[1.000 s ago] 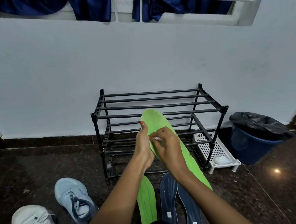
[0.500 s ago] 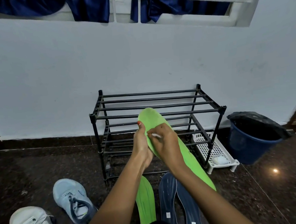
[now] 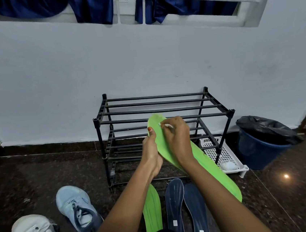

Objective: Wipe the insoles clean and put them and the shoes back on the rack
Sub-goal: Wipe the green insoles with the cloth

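**Green insole point(image 3: 206, 159) mid-wipe, centre frame**

Held raised before the rack point(image 3: 163, 111), toe end up, probably so its face meets the wipe. Left hand point(image 3: 152, 153) grips the left edge, thumb on top, as a brace. Right hand point(image 3: 177, 138) pinches a small white wipe point(image 3: 167, 126) at the toe. Other insoles point(image 3: 152, 210) lie on the floor, lower centre; shoes point(image 3: 77, 209) lower left, not yet racked.

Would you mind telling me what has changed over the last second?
The right hand, pinching a small white wipe, slid up the green insole toward its far end. The left hand still grips the insole's edge; the other insoles, shoes and rack are unmoved.
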The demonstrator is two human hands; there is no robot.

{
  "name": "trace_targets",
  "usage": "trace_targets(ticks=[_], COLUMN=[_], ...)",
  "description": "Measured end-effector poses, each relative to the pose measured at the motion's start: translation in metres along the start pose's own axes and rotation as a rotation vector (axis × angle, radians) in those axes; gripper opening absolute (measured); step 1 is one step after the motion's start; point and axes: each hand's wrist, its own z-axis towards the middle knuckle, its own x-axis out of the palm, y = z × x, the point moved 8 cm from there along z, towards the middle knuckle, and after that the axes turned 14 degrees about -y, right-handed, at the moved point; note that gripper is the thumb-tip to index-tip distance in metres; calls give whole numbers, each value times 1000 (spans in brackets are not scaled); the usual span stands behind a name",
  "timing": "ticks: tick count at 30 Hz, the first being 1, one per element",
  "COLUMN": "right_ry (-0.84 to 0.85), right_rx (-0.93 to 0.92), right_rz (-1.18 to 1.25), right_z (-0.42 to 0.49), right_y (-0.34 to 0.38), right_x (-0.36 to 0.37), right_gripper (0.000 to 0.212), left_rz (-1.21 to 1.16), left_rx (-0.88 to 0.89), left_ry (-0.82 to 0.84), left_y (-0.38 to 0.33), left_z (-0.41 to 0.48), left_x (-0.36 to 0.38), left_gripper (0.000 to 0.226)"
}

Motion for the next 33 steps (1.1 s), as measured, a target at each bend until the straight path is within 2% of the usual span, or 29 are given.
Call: trace_targets(ticks=[7,12,22,28,33], right_ry=[112,134,-19,110,163], right_rx=[-42,-30,63,-20,-11], right_rz=[-18,-29,-10,-22,-20], right_z=[-33,-36,-3,-36,-42], right_y=[3,0,-10,1,-1], right_x=[1,-1,-4,3,0], right_gripper=[13,14,14,15,17], left_rz=[13,19,6,7,-4], left_rx=[37,38,49,77,70], left_ry=[-55,-54,-41,-101,-95], left_y=[-8,-7,-6,-10,-8], left_z=[9,9,4,12,12], left_x=[-11,-11,-7,-15,-14], left_gripper=[55,57,48,51,49])
